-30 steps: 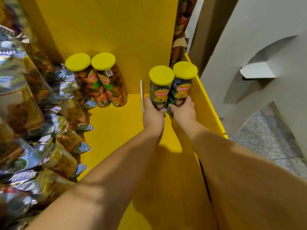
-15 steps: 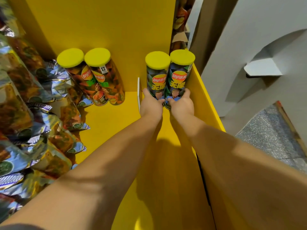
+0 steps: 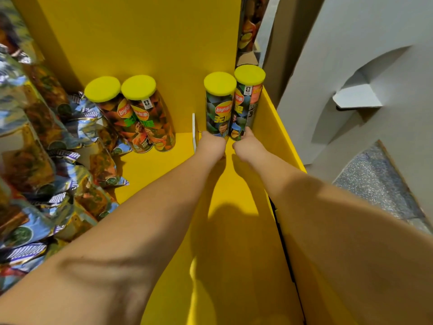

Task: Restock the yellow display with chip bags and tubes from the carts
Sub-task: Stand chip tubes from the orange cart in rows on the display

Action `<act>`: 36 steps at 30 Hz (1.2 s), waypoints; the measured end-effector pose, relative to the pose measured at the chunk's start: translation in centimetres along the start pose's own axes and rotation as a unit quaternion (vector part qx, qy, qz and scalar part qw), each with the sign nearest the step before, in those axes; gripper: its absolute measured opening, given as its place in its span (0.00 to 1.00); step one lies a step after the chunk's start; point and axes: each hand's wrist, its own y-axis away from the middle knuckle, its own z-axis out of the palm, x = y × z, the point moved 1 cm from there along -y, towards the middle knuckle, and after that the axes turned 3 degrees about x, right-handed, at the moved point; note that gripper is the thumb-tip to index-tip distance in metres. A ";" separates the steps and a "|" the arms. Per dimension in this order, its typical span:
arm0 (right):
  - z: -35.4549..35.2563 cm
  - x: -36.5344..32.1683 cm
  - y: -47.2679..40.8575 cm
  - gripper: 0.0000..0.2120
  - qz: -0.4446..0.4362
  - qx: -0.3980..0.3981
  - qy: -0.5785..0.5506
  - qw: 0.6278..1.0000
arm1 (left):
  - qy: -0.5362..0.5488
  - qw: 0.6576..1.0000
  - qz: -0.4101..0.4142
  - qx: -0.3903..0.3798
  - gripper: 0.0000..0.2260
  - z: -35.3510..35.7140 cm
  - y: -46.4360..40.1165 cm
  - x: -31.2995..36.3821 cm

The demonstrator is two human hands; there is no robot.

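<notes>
L hand [image 3: 212, 146] and R hand [image 3: 247, 146] each wrap the base of a green cardboard chip tube w/ yellow lid [image 3: 219, 106] [image 3: 246, 102], upright at the yellow display shelf [image 3: 152, 174] back-right corner. Left of grip: two orange yellow-lidded tubes [image 3: 140, 116], shiny foil chip bags [image 3: 46, 148] already in; shelf approx half full, near floor bare, carts not in view.

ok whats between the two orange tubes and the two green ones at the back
In the head view, bare yellow shelf and a thin white divider strip standing just left of the green tubes; orange tubes stand apart.

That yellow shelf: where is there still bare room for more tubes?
Bare shelf floor lies between the orange tubes and the green tubes, and in front of both pairs. The left side is crowded with chip bags.
</notes>
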 end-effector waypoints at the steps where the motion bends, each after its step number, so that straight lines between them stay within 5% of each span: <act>1: -0.1 0.2 0.5 0.37 -0.004 0.003 -0.003 1.000 | 0.005 1.000 -0.004 -0.004 0.21 -0.4 0.4 0.0; 10: -2.3 1.3 11.3 0.20 0.052 0.030 -0.151 0.987 | 0.089 0.994 -0.024 -0.063 0.09 -3.5 11.1 -0.1; 20: -11.6 5.9 32.9 0.09 0.008 0.128 -0.286 0.950 | 0.034 0.982 0.137 -0.128 0.09 -4.0 30.8 1.6; 36: -25.3 31.5 55.3 0.08 0.078 0.306 -0.249 0.916 | -0.084 0.847 0.262 -0.455 0.05 11.6 58.6 -2.5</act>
